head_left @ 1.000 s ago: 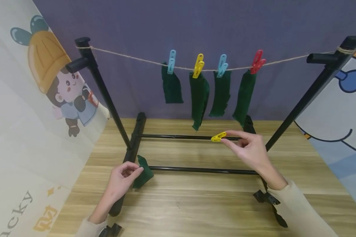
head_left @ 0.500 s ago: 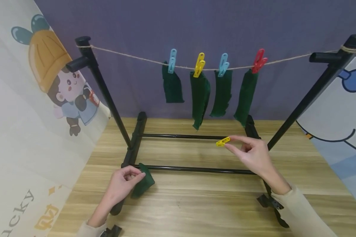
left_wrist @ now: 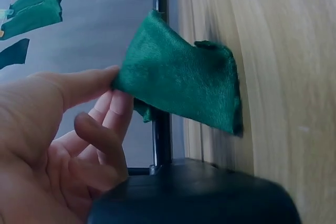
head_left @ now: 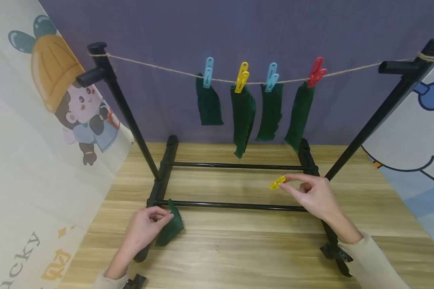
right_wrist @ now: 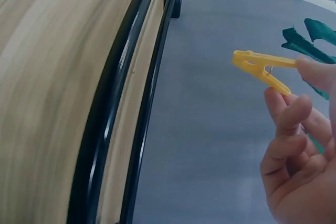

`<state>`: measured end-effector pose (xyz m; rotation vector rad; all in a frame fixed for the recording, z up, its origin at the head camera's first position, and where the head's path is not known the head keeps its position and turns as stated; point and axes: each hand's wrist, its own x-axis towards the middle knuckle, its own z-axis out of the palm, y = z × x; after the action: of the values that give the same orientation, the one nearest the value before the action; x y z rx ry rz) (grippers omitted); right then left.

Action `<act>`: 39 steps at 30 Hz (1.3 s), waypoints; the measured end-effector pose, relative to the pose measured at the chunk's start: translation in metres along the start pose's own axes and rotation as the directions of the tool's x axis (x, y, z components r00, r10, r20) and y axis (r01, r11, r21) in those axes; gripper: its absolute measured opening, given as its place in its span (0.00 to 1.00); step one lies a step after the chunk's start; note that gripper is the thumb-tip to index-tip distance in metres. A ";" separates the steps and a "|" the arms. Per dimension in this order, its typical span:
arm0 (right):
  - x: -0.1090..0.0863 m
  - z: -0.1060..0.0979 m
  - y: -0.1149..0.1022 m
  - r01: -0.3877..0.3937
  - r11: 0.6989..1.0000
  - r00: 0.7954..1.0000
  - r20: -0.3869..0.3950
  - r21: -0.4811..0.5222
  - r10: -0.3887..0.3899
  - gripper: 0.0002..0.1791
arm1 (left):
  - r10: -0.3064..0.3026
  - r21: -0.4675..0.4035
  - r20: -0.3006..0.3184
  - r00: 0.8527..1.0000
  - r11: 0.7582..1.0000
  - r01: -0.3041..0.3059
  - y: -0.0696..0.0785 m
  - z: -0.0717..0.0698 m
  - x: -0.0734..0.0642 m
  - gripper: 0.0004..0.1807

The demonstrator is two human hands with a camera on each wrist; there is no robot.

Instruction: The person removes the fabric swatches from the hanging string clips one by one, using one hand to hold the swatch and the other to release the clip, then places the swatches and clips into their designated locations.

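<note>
My left hand [head_left: 146, 228] pinches a small green cloth [head_left: 171, 228] by one corner, beside the left foot of the black rack. In the left wrist view the cloth [left_wrist: 178, 77] hangs from thumb and fingertips in front of a black bar. A yellow clothespin [head_left: 277, 183] is held between thumb and fingertips of my right hand [head_left: 312, 196], in front of the rack's back bar. The right wrist view shows this clothespin [right_wrist: 262, 69] gripped by its two handle ends, its tip pointing away from the hand.
Several green cloth strips [head_left: 243, 120] hang from a string [head_left: 159, 68] between the rack's posts, pinned by blue, yellow and red clothespins [head_left: 316, 72]. Two black bars [head_left: 231, 206] cross low over the wooden table [head_left: 238, 257]. A purple-grey panel [head_left: 217, 24] stands behind.
My right hand has moved down and slightly right with the yellow clothespin. The left hand has lowered a little, and the cloth in it hangs lower.
</note>
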<state>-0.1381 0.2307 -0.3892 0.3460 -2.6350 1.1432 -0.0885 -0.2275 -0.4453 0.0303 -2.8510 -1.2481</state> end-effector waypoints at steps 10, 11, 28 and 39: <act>-0.008 -0.005 0.014 -0.020 0.999 1.000 -0.006 0.034 0.020 0.13 | 0.022 0.192 -0.043 0.999 0.981 -0.014 0.001 -0.003 -0.005 0.08; -0.008 -0.005 0.015 -0.022 0.999 1.000 -0.010 0.034 0.023 0.13 | 0.026 0.206 -0.041 0.999 0.978 -0.017 0.001 -0.004 -0.006 0.08; -0.020 -0.003 0.041 -0.056 0.997 0.998 0.030 0.050 0.054 0.15 | 0.037 0.420 -0.020 0.999 0.907 -0.025 -0.002 -0.005 -0.005 0.07; -0.035 -0.011 0.059 -0.112 0.993 0.966 0.230 -0.023 0.114 0.17 | 0.096 0.481 -0.035 0.995 0.874 -0.067 -0.003 -0.001 -0.004 0.04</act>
<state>-0.1224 0.2817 -0.4332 0.3506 -2.8955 1.1887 -0.0849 -0.2299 -0.4466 -0.0426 -2.9915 -0.4877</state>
